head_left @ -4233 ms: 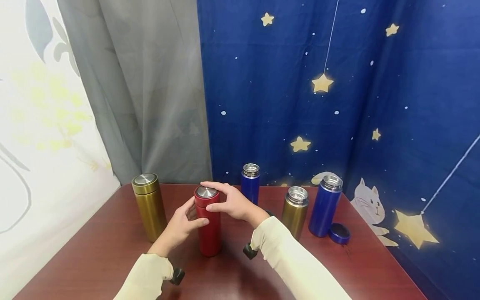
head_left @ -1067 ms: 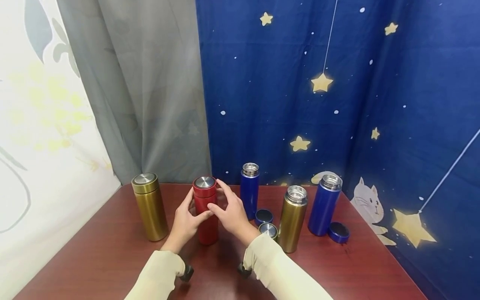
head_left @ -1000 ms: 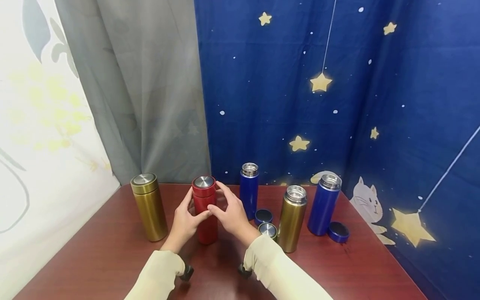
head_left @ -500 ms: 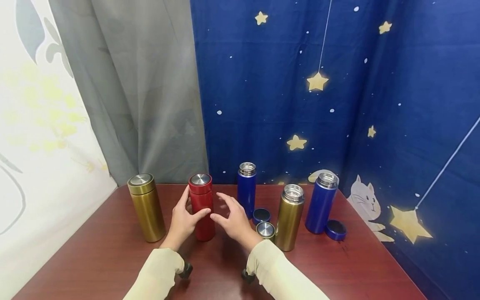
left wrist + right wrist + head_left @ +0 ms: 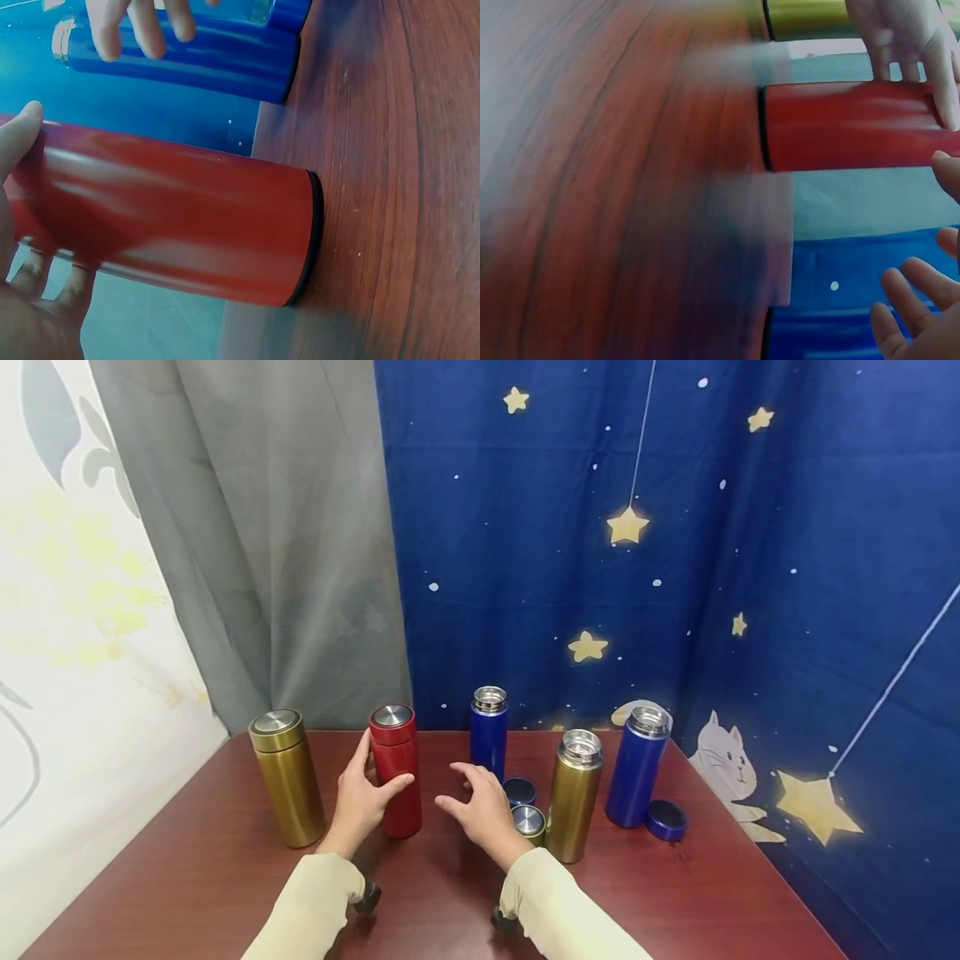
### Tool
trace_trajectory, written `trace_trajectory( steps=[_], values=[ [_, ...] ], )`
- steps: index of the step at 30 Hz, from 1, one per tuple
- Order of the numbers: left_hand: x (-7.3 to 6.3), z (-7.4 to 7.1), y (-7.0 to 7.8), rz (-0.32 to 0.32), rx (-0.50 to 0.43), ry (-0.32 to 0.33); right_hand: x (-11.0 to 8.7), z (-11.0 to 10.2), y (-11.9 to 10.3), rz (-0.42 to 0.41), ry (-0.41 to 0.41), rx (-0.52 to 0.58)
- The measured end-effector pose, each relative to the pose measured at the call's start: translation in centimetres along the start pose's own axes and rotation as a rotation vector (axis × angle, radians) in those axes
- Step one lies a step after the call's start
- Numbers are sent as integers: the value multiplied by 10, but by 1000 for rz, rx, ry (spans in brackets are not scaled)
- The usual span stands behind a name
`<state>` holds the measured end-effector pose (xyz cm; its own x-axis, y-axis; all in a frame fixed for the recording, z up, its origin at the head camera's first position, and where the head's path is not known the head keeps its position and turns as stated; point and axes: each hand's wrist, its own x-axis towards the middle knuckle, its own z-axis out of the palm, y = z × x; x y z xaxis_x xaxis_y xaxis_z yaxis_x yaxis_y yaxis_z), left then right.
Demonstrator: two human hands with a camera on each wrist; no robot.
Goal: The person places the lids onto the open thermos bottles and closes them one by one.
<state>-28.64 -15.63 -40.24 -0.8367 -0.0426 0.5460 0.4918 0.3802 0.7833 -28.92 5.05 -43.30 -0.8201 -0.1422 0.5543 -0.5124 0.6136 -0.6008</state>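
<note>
A red thermos flask [image 5: 400, 793] with a steel-topped lid stands upright left of the table's middle. My left hand [image 5: 362, 802] holds it from the left, thumb across the front and fingers behind. In the left wrist view the thumb and fingers lie on opposite sides of the red body [image 5: 180, 214]. Its black base [image 5: 764, 129] meets the table in the right wrist view. My right hand [image 5: 483, 810] is apart from the flask, to its right, fingers spread and loosely bent with nothing in them. A blue flask without a lid [image 5: 489, 739] stands behind that hand.
A lidded gold flask [image 5: 288, 785] stands at left. On the right are an uncapped gold flask [image 5: 575, 802] and an uncapped blue flask [image 5: 636, 777]. Loose lids lie nearby: blue [image 5: 519, 791], gold [image 5: 528, 822] and another blue [image 5: 666, 821]. Curtains [image 5: 525, 568] hang behind the table [image 5: 187, 877].
My right hand, earlier at the red flask's lid, then its side, has let go and moved right. The red flask stands farther back than at first; my left hand stays on it.
</note>
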Motion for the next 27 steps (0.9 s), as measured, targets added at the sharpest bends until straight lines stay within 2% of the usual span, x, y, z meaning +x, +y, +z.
trace_trajectory(
  steps=[2, 6, 12, 21, 27],
  values=[
    [3, 0, -6, -2, 10, 6, 0, 0, 5, -29, 23, -54],
    [11, 2, -31, -1, 20, 20, -3, -1, 13, -72, 29, -148],
    [16, 3, -34, 21, 49, 43, -6, -3, 22, -31, 26, -214],
    [20, 2, -39, 23, 45, 66, -6, -3, 34, 1, 107, -310],
    [23, 1, -41, 30, 43, 65, -6, -7, 36, 87, 125, -330]
  ],
)
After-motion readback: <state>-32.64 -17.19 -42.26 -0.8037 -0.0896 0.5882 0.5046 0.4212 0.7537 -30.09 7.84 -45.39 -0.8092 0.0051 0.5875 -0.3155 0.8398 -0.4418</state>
